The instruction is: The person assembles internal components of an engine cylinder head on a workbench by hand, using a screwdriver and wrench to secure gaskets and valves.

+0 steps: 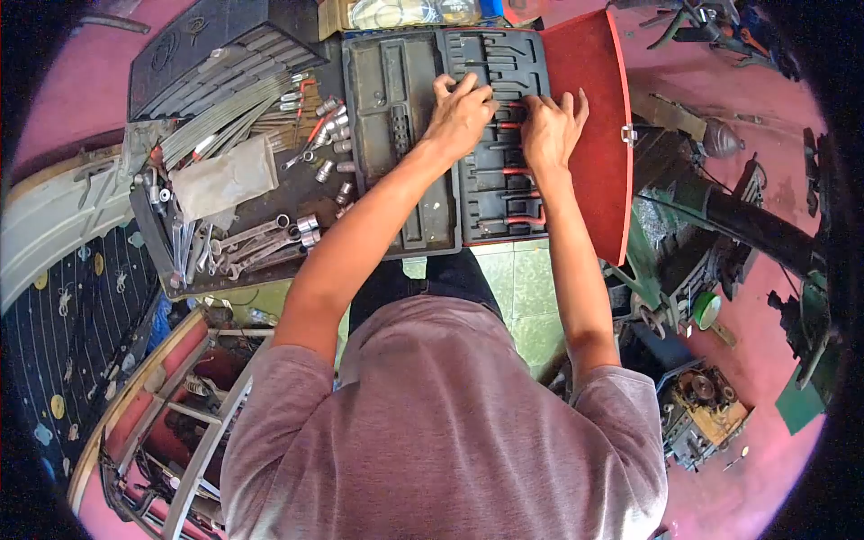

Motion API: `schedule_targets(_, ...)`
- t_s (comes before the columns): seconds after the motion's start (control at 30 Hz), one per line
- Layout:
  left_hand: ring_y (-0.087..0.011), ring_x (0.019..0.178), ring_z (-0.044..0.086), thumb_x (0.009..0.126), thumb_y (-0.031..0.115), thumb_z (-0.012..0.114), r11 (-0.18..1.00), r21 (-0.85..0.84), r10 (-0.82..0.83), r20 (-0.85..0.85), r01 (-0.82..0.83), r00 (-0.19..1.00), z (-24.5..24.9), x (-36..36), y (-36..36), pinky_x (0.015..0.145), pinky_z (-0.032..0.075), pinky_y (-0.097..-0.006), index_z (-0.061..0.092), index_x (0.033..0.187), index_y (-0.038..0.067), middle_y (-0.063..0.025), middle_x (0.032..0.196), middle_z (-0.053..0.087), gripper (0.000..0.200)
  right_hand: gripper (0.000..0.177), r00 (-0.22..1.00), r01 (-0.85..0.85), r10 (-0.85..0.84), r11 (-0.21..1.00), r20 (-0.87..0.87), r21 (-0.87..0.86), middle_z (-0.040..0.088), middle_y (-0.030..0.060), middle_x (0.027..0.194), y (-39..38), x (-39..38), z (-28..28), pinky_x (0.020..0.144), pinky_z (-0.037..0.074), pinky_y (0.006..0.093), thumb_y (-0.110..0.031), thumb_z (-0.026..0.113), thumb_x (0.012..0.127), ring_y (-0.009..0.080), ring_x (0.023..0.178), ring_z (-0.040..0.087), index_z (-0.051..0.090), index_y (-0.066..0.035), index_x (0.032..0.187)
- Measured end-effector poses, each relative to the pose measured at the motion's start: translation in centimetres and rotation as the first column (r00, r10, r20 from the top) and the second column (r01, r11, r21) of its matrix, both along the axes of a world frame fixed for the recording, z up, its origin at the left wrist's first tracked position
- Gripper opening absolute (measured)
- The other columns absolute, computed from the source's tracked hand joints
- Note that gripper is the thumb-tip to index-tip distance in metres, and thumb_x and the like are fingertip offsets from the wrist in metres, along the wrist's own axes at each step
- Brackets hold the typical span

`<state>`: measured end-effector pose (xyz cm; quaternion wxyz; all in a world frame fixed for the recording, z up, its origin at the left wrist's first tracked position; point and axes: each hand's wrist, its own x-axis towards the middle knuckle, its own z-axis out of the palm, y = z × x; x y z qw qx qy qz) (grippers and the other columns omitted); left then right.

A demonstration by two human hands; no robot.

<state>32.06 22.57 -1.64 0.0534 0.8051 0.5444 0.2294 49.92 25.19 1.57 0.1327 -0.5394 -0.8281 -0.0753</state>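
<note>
An open black tool case with moulded slots lies in front of me, its red outer shell on the right. My left hand rests on the upper middle of the case insert, fingers curled onto the slots. My right hand presses beside it on the right half, fingers over red-handled tools seated in their slots. What the fingertips grip is hidden.
Loose sockets and wrenches lie on a dark mat to the left, with a grey cloth pouch and another open case. Engine parts and a green tape roll sit at right.
</note>
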Motion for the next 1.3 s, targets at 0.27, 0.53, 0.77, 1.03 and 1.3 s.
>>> schedule_targets(0.27, -0.0215, 0.109, 0.054, 0.085, 0.009, 0.067, 0.999, -0.013, 0.044, -0.019, -0.044, 0.999, 0.3, 0.1, -0.2, 0.094, 0.033, -0.0547, 0.080, 0.098, 0.014, 0.0012, 0.098, 0.065, 0.019, 0.021, 0.999, -0.026, 0.025, 1.000, 0.032, 0.002, 0.073, 0.0100, 0.088, 0.5, 0.0, 0.0, 0.116, 0.032, 0.0554, -0.005, 0.062, 0.079, 0.0336, 0.101, 0.063, 0.077, -0.011, 0.093)
schedule_targets(0.53, -0.0227, 0.110, 0.055, 0.088, 0.012, 0.067, 1.000, 0.006, 0.029, -0.050, -0.029, 0.998, 0.0, -0.2, -0.1, 0.093, 0.034, -0.0545, 0.081, 0.098, 0.015, 0.0003, 0.097, 0.068, 0.017, 0.021, 0.999, -0.036, 0.035, 0.999, 0.037, 0.033, 0.074, 0.0107, 0.090, 0.3, 0.0, -0.2, 0.114, 0.033, 0.0545, -0.007, 0.060, 0.082, 0.0334, 0.101, 0.063, 0.076, -0.010, 0.094)
schedule_targets(0.77, -0.0241, 0.110, 0.057, 0.089, 0.011, 0.065, 1.000, 0.004, -0.017, -0.081, 0.017, 0.997, 0.5, -0.8, 0.3, 0.094, 0.035, -0.0542, 0.081, 0.098, 0.014, -0.0011, 0.096, 0.070, 0.019, 0.020, 0.994, -0.029, 0.032, 0.999, 0.100, -0.036, 0.075, 0.0111, 0.092, 0.2, -0.2, 0.0, 0.114, 0.033, 0.0549, -0.008, 0.059, 0.084, 0.0334, 0.103, 0.063, 0.076, -0.010, 0.095)
schedule_targets(1.03, -0.0247, 0.114, 0.056, 0.090, 0.011, 0.063, 0.999, -0.031, -0.028, -0.103, 0.024, 0.994, 0.9, -0.9, 0.1, 0.097, 0.034, -0.0564, 0.081, 0.099, 0.015, -0.0009, 0.097, 0.071, 0.020, 0.016, 0.997, -0.047, 0.047, 0.999, 0.053, -0.008, 0.075, 0.0120, 0.092, -0.1, -0.1, -0.7, 0.114, 0.033, 0.0556, -0.009, 0.062, 0.082, 0.0334, 0.104, 0.064, 0.075, -0.008, 0.091)
schedule_targets(1.3, -0.0267, 0.112, 0.057, 0.084, 0.011, 0.070, 0.997, -0.049, 0.052, -0.076, -0.056, 0.996, 1.0, -0.1, -0.2, 0.095, 0.034, -0.0567, 0.080, 0.093, 0.015, -0.0009, 0.094, 0.070, 0.015, 0.015, 0.996, -0.037, 0.036, 0.999, 0.079, 0.009, 0.075, 0.0120, 0.091, -0.2, -0.5, -0.9, 0.113, 0.034, 0.0553, -0.009, 0.062, 0.082, 0.0339, 0.102, 0.065, 0.075, -0.008, 0.090)
